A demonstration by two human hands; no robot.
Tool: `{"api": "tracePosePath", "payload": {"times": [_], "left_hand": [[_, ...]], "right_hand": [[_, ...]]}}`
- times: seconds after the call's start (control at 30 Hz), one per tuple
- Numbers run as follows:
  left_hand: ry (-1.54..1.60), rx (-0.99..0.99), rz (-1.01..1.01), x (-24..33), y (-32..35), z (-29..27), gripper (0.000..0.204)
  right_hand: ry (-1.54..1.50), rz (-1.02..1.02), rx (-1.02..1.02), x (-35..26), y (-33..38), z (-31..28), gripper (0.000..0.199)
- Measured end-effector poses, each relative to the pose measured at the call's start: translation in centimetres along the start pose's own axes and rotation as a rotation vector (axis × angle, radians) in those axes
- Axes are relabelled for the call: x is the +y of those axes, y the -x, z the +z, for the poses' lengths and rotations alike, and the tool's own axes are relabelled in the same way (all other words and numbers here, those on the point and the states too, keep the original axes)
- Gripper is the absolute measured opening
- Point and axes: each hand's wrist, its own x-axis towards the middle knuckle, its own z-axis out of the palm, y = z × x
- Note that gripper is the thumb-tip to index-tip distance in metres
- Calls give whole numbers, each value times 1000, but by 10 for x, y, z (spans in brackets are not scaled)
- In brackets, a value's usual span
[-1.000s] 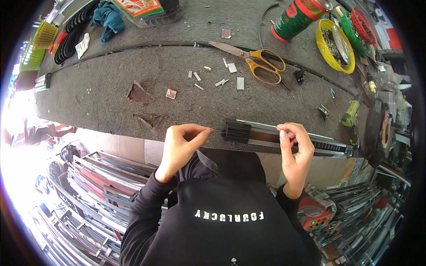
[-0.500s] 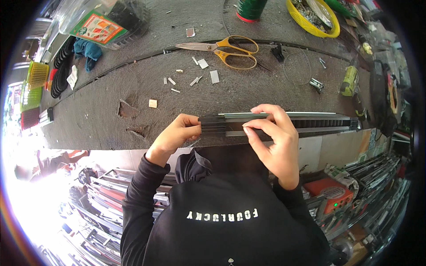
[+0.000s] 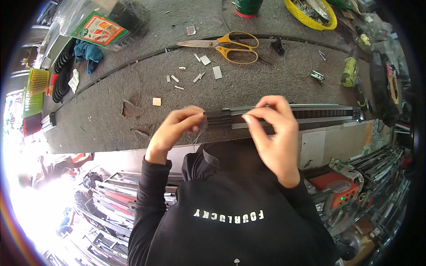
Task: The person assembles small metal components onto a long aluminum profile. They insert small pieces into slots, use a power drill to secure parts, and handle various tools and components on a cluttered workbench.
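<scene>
In front of me, along the near edge of the bench, lies a long metal frame (image 3: 319,108) with black pleated mesh (image 3: 217,118) folded tight at its left end. My left hand (image 3: 177,128) is closed at the left edge of that mesh, thumb and forefinger pinched on it. Thin pale threads (image 3: 198,135) hang beside these fingers. Over the frame, just right of the folded mesh, my right hand (image 3: 277,133) is closed in a pinch. What sits between its fingertips is too fine to make out.
Yellow-handled scissors (image 3: 237,47) lie beyond the frame, near several small pale scraps (image 3: 217,72). A clear plastic tub (image 3: 100,26) stands far left, a yellow basket (image 3: 313,20) of small parts far right. A green tool (image 3: 349,73) lies at right. Below the bench are metal bars (image 3: 106,195) and a red machine (image 3: 333,186).
My left hand has shifted slightly right and up, its fingers now higher on the mesh edge. The right fingertips have drawn together into a tighter pinch. The whole view has tilted a little.
</scene>
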Motion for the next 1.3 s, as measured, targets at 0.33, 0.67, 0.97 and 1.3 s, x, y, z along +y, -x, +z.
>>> {"api": "tracePosePath", "payload": {"times": [0.33,0.67,0.97,1.3], "left_hand": [[20,-674,146,17,41,76,45],[707,-326,357,15,-2,205,76],[-1014,461,686,26,-38,306,49],[-1072,504,987,24,-75,340,22]], "right_hand": [[-1673,-211,521,78,66,-257,7],[-997,-297,778,246,238,-667,24],[-332,160,1034,435,235,-747,11],[424,506,905,498,205,-778,8]]}}
